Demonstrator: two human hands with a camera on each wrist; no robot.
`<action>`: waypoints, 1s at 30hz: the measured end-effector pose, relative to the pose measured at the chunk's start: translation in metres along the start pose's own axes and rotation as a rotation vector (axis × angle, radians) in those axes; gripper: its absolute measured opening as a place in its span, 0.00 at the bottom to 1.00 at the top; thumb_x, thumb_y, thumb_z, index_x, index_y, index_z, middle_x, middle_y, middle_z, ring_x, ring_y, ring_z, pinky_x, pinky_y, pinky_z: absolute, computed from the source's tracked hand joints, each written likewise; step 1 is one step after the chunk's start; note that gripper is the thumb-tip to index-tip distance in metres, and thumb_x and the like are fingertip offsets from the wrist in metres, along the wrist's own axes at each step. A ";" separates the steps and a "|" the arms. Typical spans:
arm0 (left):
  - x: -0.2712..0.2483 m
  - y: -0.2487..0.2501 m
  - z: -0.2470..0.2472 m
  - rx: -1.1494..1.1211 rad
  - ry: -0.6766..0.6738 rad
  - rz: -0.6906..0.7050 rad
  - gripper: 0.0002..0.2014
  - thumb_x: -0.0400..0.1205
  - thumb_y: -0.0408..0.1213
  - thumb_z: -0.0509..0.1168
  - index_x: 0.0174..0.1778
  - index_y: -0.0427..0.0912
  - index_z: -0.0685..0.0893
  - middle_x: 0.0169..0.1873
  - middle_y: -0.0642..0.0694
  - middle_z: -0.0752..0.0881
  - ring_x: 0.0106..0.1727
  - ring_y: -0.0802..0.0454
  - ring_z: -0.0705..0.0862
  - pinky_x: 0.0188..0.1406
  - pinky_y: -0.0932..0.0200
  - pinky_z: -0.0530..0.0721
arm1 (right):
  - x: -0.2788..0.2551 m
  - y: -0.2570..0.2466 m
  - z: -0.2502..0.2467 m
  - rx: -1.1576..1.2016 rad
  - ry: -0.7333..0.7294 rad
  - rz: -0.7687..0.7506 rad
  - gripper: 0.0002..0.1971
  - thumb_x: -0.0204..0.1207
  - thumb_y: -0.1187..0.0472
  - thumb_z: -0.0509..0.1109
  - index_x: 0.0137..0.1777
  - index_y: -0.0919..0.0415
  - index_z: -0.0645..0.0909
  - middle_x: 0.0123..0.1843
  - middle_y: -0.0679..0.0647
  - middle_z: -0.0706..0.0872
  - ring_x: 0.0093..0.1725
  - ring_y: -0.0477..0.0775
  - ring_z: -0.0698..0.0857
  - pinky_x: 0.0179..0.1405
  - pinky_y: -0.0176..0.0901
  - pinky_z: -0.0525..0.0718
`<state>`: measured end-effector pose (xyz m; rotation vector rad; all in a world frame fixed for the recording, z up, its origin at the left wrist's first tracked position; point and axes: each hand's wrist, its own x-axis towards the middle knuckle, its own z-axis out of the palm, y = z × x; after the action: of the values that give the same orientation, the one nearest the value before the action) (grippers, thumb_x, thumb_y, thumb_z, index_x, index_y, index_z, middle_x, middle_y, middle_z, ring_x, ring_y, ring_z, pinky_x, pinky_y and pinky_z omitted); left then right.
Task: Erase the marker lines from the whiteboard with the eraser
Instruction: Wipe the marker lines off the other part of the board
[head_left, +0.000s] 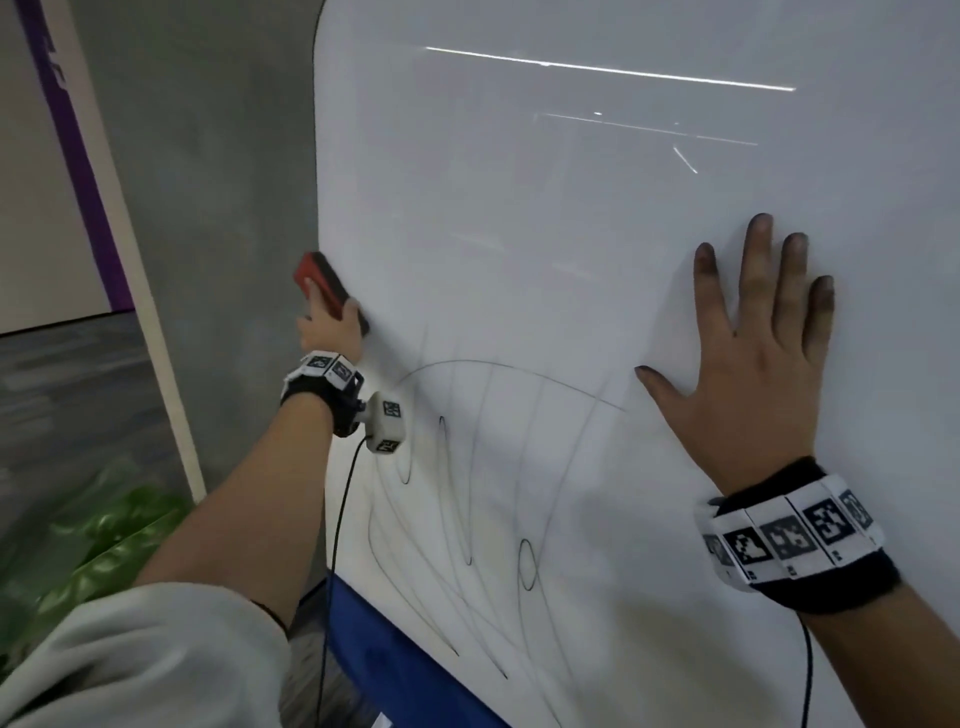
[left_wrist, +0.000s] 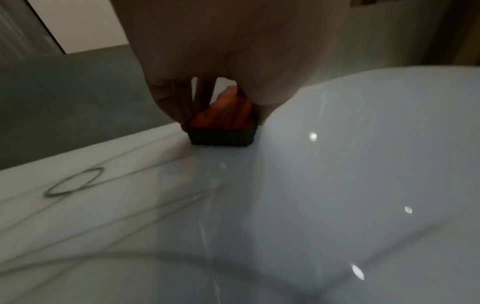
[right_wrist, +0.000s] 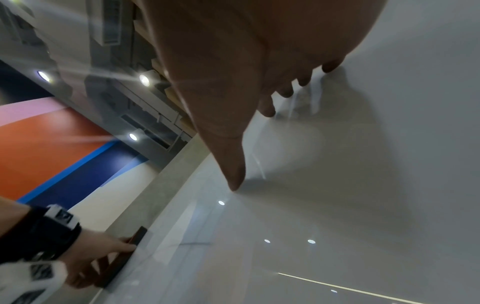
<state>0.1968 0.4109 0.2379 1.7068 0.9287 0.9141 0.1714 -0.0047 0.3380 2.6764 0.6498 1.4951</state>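
**Eraser at the board's left edge, open palm braced to the right**

From my remote seat, the head view starts at nine o'clock with a grey wall (head_left: 223, 156) and a white panel carrying a purple stripe (head_left: 78, 171); something glossy and green (head_left: 104, 540) sits at about eight o'clock. Next comes my left hand (head_left: 330, 327), fingers wrapped around the eraser (head_left: 327, 291), a red-backed block with a dark felt face. The left wrist view shows that felt pressed flat against the whiteboard (head_left: 571, 234), right by its left edge. A tagged wristband (head_left: 324, 382) and its cable (head_left: 337, 519) trail from that arm, whose grey sleeve (head_left: 130, 660) fills seven o'clock.

Toward six o'clock from the eraser, the marker lines (head_left: 467, 493) spread across the lower board: long thin curves and small loops, none of them under the felt. A faint arc is the nearest stroke to the eraser, just beyond the left wrist. A blue strip (head_left: 395, 670) borders the board's bottom corner.

At three o'clock my right hand (head_left: 753, 353) lies flat on the board, fingers straight and spread, holding nothing, well apart from the eraser. Its fingertips (head_left: 761, 223) look smudged dark. The right wrist view confirms the tips touching the surface, with the eraser hand small at its seven o'clock. Bright light streaks (head_left: 613, 70) reflect at twelve to one o'clock.
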 end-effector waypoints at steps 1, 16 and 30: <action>-0.008 -0.005 0.006 0.011 0.020 -0.006 0.35 0.89 0.50 0.59 0.90 0.54 0.50 0.72 0.27 0.72 0.71 0.27 0.76 0.73 0.42 0.73 | 0.000 -0.002 0.001 -0.002 -0.003 0.000 0.53 0.73 0.40 0.76 0.90 0.56 0.50 0.91 0.65 0.42 0.90 0.72 0.44 0.87 0.70 0.45; -0.051 -0.026 0.022 0.027 -0.007 0.217 0.35 0.89 0.51 0.58 0.90 0.52 0.49 0.63 0.26 0.78 0.60 0.29 0.81 0.63 0.42 0.78 | -0.005 0.001 0.011 0.002 -0.010 -0.020 0.48 0.77 0.35 0.71 0.90 0.52 0.52 0.91 0.65 0.43 0.90 0.72 0.45 0.88 0.69 0.45; -0.218 -0.009 0.063 0.051 -0.109 0.747 0.34 0.87 0.53 0.59 0.88 0.54 0.55 0.50 0.42 0.75 0.48 0.43 0.74 0.52 0.49 0.78 | -0.014 -0.002 0.013 0.008 -0.012 -0.021 0.46 0.80 0.38 0.70 0.90 0.52 0.51 0.91 0.64 0.44 0.90 0.73 0.45 0.88 0.69 0.44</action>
<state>0.1569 0.1952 0.1772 2.1649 0.2176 1.2551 0.1748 -0.0054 0.3191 2.6739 0.6826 1.4740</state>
